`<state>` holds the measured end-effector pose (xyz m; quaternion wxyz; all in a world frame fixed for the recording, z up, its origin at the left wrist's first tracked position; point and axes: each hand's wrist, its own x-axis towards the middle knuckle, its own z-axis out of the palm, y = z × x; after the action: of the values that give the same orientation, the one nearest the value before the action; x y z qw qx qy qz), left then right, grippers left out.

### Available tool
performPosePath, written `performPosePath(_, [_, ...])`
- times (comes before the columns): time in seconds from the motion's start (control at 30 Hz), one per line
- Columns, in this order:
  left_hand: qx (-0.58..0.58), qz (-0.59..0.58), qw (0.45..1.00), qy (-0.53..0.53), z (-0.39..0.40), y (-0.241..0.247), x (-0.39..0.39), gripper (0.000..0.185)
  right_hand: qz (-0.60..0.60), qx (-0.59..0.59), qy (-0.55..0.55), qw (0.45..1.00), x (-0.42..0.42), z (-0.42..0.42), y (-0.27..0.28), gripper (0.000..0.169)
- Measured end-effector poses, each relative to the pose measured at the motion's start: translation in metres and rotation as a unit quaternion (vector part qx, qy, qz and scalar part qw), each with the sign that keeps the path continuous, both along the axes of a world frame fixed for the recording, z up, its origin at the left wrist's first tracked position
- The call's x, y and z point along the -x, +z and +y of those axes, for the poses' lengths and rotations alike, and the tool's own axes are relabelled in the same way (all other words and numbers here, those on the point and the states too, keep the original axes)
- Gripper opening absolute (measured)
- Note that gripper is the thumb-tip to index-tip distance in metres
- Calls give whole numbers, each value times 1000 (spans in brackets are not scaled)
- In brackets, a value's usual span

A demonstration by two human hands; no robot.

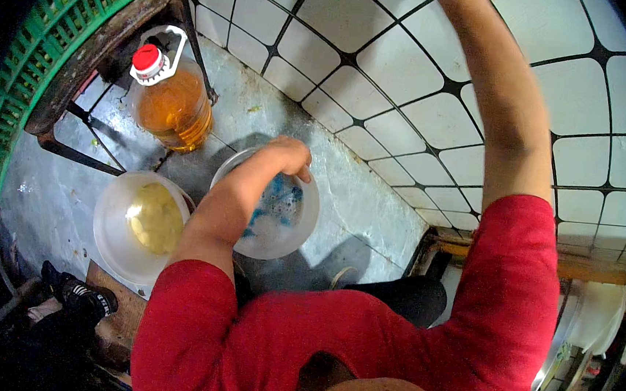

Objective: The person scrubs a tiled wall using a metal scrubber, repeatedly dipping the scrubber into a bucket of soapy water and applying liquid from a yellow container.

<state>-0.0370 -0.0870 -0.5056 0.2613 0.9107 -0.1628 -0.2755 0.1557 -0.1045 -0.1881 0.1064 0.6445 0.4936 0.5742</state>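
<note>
My left hand (292, 156) is at the far rim of a translucent white plastic tub (304, 225), its fingers curled over the edge; the grip is partly hidden. Inside this tub lie water with bubbles and blue material (277, 190), whose kind I cannot tell. My right arm reaches up along the tiled wall, and its hand is out of view past the top edge. Left of my left forearm stands a second translucent tub (109, 223) holding pale yellow pieces, possibly peeled potatoes, in liquid.
A large plastic bottle of amber liquid (173, 110) with a red cap stands on the grey floor beside a metal-legged stand. A green plastic basket (30, 68) rests above it. The white tiled wall (416, 77) borders the floor. Another person's dark shoe (87, 296) is at lower left.
</note>
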Motion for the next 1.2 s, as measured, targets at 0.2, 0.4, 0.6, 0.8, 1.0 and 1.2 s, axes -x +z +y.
performPosePath(0.2, [21,-59,998,-9,10,-2,5,30,100,432,-169,880,28,-128,-206,23])
performPosePath(0.4, [-21,7,999,-23,13,-7,-1,33,127,176,-125,968,24,-218,-80,21])
performPosePath(0.6, [-3,-81,997,-7,8,-14,4,29,-39,-75,-74,994,13,-239,-37,24])
performPosePath(0.8, [11,-108,994,1,6,-41,3,42,193,187,-115,956,46,-280,-123,17])
performPosePath(1.0, [-61,-64,996,14,-6,5,6,39,-132,-91,-162,974,30,-380,59,23])
performPosePath(1.2, [-49,-77,996,12,-11,-6,5,35,-196,-230,-129,944,27,-408,79,24])
